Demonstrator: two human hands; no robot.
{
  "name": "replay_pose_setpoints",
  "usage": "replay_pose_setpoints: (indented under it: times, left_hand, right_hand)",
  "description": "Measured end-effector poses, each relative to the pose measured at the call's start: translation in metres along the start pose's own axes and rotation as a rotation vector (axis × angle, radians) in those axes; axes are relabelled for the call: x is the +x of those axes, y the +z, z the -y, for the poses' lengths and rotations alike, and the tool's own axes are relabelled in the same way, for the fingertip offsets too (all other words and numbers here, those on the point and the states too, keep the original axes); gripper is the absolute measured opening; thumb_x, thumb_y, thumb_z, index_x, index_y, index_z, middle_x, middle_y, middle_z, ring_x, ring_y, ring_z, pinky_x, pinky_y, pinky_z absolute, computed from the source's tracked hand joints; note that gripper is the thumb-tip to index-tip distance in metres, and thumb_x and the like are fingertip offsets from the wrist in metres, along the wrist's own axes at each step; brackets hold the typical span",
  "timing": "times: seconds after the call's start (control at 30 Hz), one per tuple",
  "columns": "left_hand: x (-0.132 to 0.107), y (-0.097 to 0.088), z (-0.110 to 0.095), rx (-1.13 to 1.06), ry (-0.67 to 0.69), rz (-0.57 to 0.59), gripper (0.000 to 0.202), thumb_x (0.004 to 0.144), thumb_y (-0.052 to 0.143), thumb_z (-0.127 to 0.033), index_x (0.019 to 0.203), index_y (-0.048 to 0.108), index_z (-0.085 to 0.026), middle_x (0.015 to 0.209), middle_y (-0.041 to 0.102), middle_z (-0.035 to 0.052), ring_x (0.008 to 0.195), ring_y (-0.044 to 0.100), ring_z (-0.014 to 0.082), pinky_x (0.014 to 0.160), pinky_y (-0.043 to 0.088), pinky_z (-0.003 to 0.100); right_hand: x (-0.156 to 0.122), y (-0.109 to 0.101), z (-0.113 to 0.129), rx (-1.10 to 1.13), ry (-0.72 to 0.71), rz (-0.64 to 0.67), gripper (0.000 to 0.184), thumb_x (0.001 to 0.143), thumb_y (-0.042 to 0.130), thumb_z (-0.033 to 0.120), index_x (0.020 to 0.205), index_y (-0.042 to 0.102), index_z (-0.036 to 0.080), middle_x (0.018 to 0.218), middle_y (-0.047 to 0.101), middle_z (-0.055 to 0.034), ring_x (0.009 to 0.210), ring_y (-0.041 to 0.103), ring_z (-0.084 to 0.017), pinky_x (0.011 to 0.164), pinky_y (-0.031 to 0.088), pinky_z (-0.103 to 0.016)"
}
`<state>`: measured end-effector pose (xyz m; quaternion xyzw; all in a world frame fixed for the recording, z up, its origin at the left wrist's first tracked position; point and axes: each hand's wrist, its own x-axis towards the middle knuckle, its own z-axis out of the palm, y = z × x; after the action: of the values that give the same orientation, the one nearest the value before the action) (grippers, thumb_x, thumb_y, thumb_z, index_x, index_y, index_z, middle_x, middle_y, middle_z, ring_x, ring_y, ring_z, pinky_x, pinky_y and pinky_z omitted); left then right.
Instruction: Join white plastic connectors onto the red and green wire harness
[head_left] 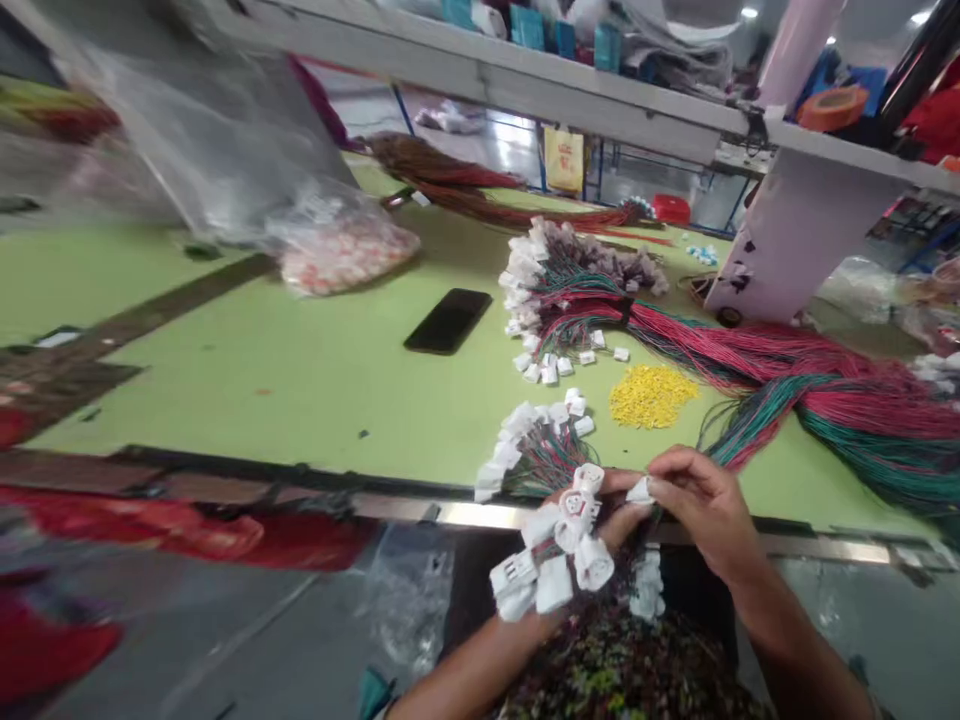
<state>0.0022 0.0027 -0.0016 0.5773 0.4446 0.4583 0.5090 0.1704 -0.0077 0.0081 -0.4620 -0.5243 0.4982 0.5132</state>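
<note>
since the single white connector looks like a small hard plastic shell, it should be very light and stiff, perhaps a little slick under bare fingertips. its thin wires, by contrast, look limp and easy to tug or bend, so the best hold is probably on the sides of the shell, with the wires merely steadied behind it. the shell seems unlikely to be crushed by a pinch; the places where the wires enter look like the delicate part.

the connector sits between the two hands, just past the near edge of the green table. the right hand pinches it between thumb and forefinger. from the other side, the fingers of the left hand meet it, while that hand seems closed around a cluster of white connectors, which fans out beside it and hides much of the palm; the exact grip on the wires cannot be told. more white pieces hang just below the hands. on the table, a smaller wired bundle lies near the left hand, and a heap of yellow pieces lies beyond the right.
</note>
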Motion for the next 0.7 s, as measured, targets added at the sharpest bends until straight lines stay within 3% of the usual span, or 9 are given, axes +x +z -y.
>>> replay_pose_setpoints:
  times: [0.13,0.23,0.33,0.37,0.47,0.57,0.63,0.7]
  left_hand:
    - [0.004,-0.001,0.001,0.001,0.033,0.041,0.014,0.081,0.076,-0.03,0.092,0.08,-0.022,0.089,0.08,0.0086,0.083,0.074,0.0263,0.08,0.059,0.04]
    - [0.006,-0.008,0.001,-0.062,0.084,0.099,0.018,0.08,0.079,-0.03,0.097,0.079,-0.024,0.101,0.077,0.009,0.096,0.073,0.028,0.089,0.058,0.043]
    - [0.009,-0.015,0.003,-0.262,-0.044,0.163,0.025,0.084,0.077,-0.035,0.105,0.075,-0.022,0.101,0.076,0.0088,0.091,0.074,0.0236,0.085,0.059,0.039]
    - [0.01,-0.016,0.005,-0.326,-0.095,0.169,0.028,0.086,0.075,-0.039,0.107,0.073,-0.021,0.095,0.076,0.0079,0.08,0.073,0.0197,0.077,0.059,0.035]
    - [0.012,-0.015,0.009,-0.377,-0.152,0.166,0.038,0.088,0.072,-0.047,0.112,0.07,-0.017,0.077,0.071,0.0029,0.051,0.056,0.0091,0.052,0.046,0.024]
    - [0.011,-0.01,0.009,-0.254,-0.117,0.148,0.037,0.09,0.068,-0.047,0.111,0.073,-0.017,0.069,0.066,0.0011,0.05,0.049,0.0088,0.046,0.036,0.022]
    - [0.01,-0.006,0.005,-0.17,-0.093,0.124,0.033,0.091,0.067,-0.045,0.109,0.075,-0.018,0.067,0.065,0.0013,0.053,0.05,0.0106,0.048,0.037,0.023]
    - [0.009,-0.001,0.001,-0.144,-0.095,0.105,0.029,0.09,0.067,-0.042,0.105,0.076,-0.019,0.067,0.066,0.0015,0.056,0.055,0.0128,0.052,0.043,0.025]
  right_hand:
    - [-0.001,-0.002,0.007,-0.164,-0.076,0.066,0.019,0.087,0.075,0.035,0.103,0.073,0.023,0.101,0.062,-0.0035,0.083,0.064,-0.015,0.071,0.056,-0.026]
    - [-0.005,-0.016,0.012,-0.319,-0.131,0.084,0.011,0.091,0.071,0.029,0.1,0.069,0.023,0.1,0.064,-0.0037,0.085,0.064,-0.016,0.075,0.054,-0.028]
    - [-0.017,-0.037,0.016,-0.505,-0.119,0.134,0.006,0.095,0.063,0.024,0.1,0.065,0.022,0.095,0.065,-0.0031,0.081,0.063,-0.016,0.074,0.052,-0.028]
    - [-0.023,-0.043,0.016,-0.584,-0.094,0.197,0.004,0.095,0.062,0.022,0.098,0.064,0.022,0.092,0.064,-0.0024,0.077,0.061,-0.015,0.07,0.05,-0.027]
    - [-0.042,-0.055,0.014,-0.773,-0.02,0.561,0.008,0.092,0.061,0.015,0.092,0.066,0.021,0.089,0.064,-0.002,0.073,0.062,-0.015,0.065,0.047,-0.026]
    - [-0.051,-0.054,0.013,-0.842,-0.042,0.753,0.004,0.093,0.066,0.019,0.094,0.069,0.022,0.093,0.067,-0.0031,0.079,0.066,-0.018,0.067,0.048,-0.027]
    - [-0.048,-0.048,0.015,-0.826,-0.086,0.691,0.006,0.094,0.068,0.026,0.1,0.07,0.022,0.094,0.068,-0.0035,0.077,0.065,-0.018,0.066,0.049,-0.027]
    - [-0.039,-0.039,0.019,-0.754,-0.19,0.483,0.008,0.097,0.066,0.026,0.104,0.069,0.023,0.092,0.066,-0.0025,0.075,0.063,-0.016,0.065,0.049,-0.026]
